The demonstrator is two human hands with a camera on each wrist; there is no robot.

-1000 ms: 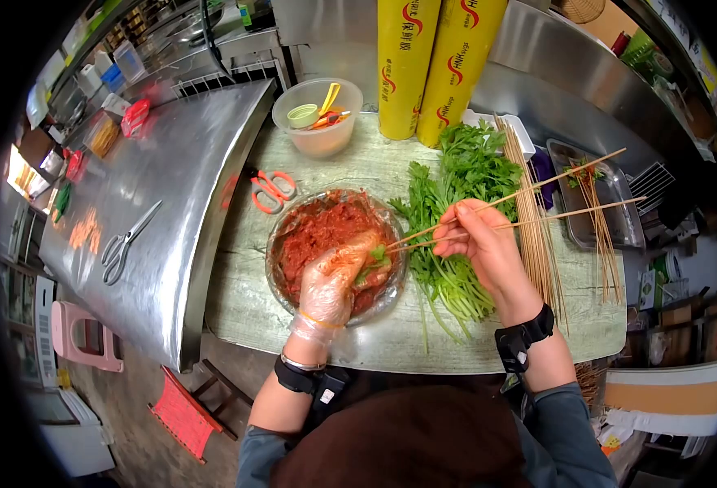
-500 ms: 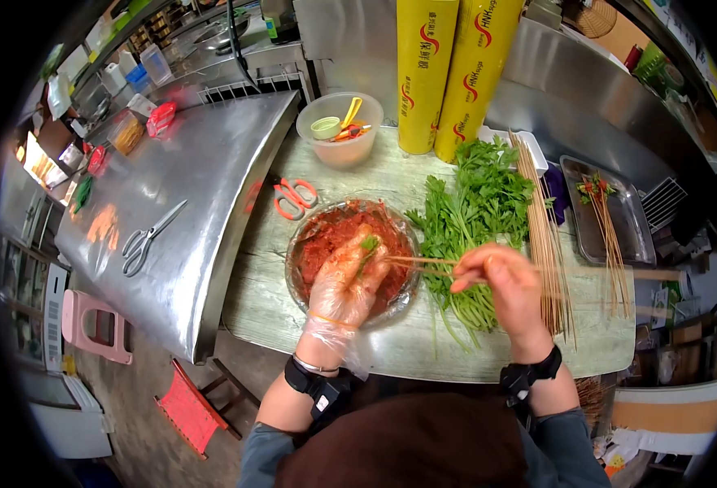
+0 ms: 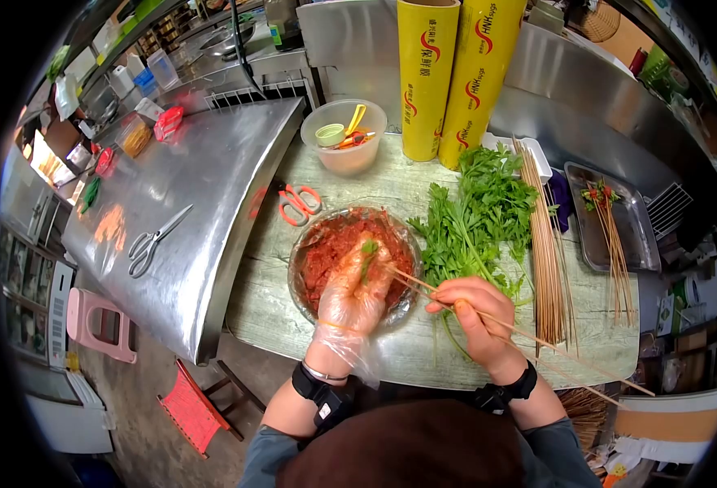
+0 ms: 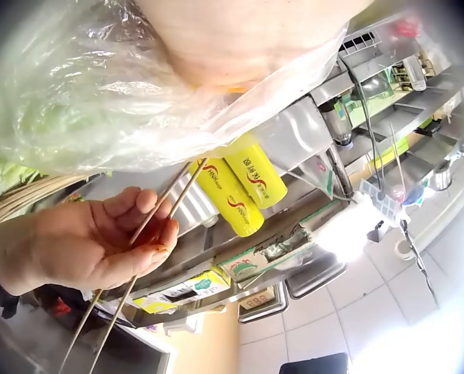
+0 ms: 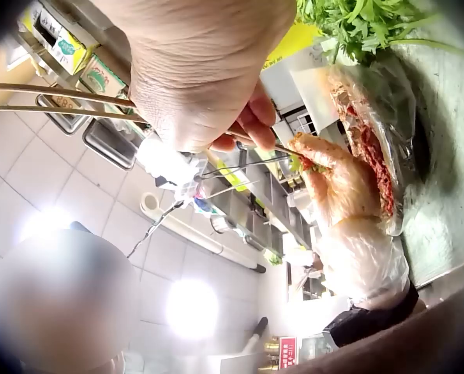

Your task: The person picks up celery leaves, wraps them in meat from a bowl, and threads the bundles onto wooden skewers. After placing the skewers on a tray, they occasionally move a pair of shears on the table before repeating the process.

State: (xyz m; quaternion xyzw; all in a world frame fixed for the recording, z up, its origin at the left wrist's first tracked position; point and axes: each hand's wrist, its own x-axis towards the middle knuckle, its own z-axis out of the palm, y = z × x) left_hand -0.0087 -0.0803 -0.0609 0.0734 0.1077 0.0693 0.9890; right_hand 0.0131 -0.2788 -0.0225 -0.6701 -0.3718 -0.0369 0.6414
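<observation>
My left hand (image 3: 350, 294), in a clear plastic glove smeared red, is over a bowl (image 3: 294, 272) of red marinated minced-looking meat (image 3: 324, 259). Its fingers pinch a green leaf (image 3: 369, 249) with some red meat around the skewer tips; the right wrist view shows this pinch from the side. The bare right hand (image 3: 482, 319) grips two bamboo skewers (image 3: 570, 355), thumb laid along them, their long ends pointing down to the right. In the left wrist view both skewers (image 4: 123, 300) pass through the right fingers, and one fingertip has a red smear.
Leafy greens (image 3: 484, 203) lie right of the bowl, beside a bundle of skewers (image 3: 546, 276). A metal tray (image 3: 594, 254) holds several loaded skewers. Behind stand a plastic tub (image 3: 346, 160) and two yellow film rolls (image 3: 425, 89). Orange-handled scissors (image 3: 300, 205) lie near the bowl, silver scissors (image 3: 153, 244) on the steel surface.
The right hand has come down and toward the body, swinging the skewers' far ends from pointing up right to down right. The left hand stays over the bowl, holding the tips.
</observation>
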